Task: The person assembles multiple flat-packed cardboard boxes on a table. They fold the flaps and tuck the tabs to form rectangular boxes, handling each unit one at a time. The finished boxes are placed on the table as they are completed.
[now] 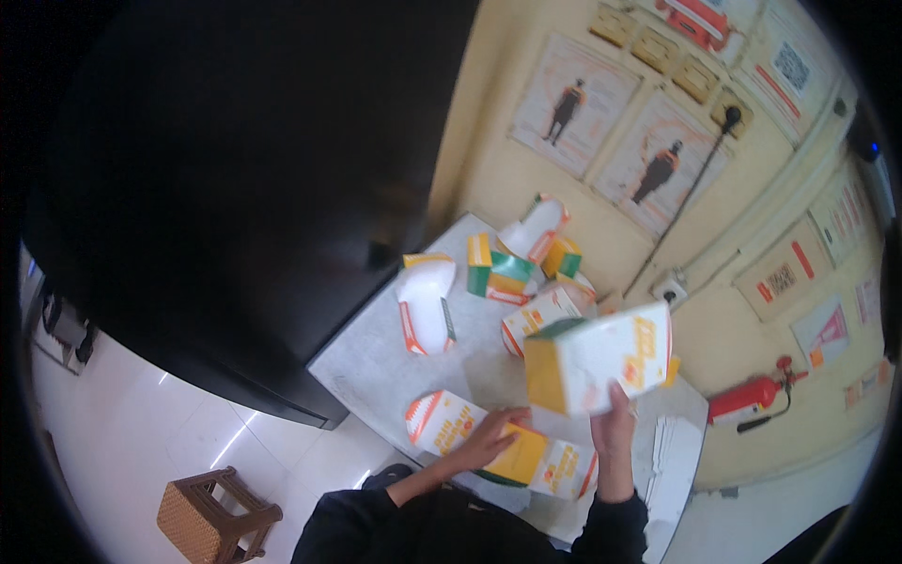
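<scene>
My right hand (613, 434) is closed on the lower edge of a white and yellow paper food carton (601, 362), which it holds up over the table. The raised carton is slightly blurred and hides part of the things behind it. My left hand (484, 442) lies with stretched fingers on a flat, unfolded carton (520, 456) with rounded ends, a yellow middle and orange print. This blank rests at the table's near edge. Behind the raised carton, another white carton (545, 312) with orange trim is partly covered.
The grey table (376, 362) also bears a folded open carton (427, 301), a green and yellow carton (498, 271) and flat white sheets (669, 470). A dark cabinet (235, 188) stands at left. A brown stool (211, 512) and a red fire extinguisher (747, 399) flank the table.
</scene>
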